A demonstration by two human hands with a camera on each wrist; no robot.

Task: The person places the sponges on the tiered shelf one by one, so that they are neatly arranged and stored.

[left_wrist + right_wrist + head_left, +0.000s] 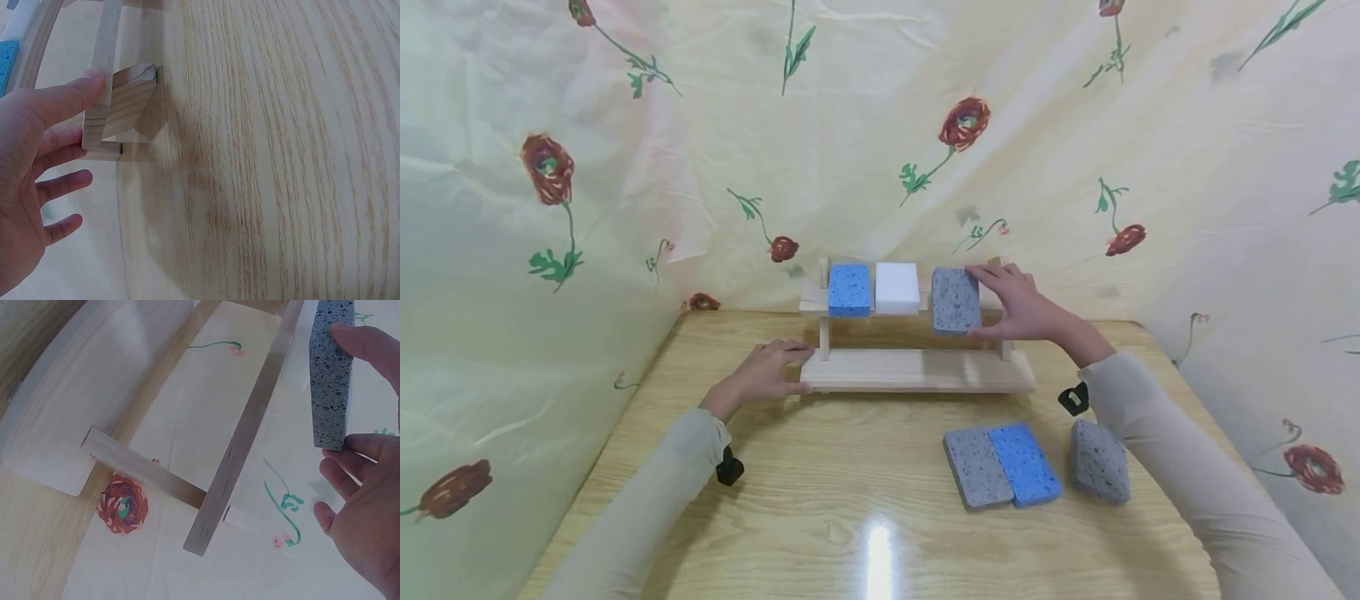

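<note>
A small two-tier wooden shelf stands at the back of the table. My left hand holds the left end of its lower board, thumb on one face and fingers at the end. With thumb and fingers my right hand grips a grey speckled sponge by its right side. In the right wrist view that sponge is held off the upper board. To its left on the upper tier are a white sponge and a blue speckled sponge.
On the table, right of centre, a grey sponge and a blue sponge lie side by side. Another grey sponge is near the right forearm. A flowered cloth hangs behind the table and along its sides.
</note>
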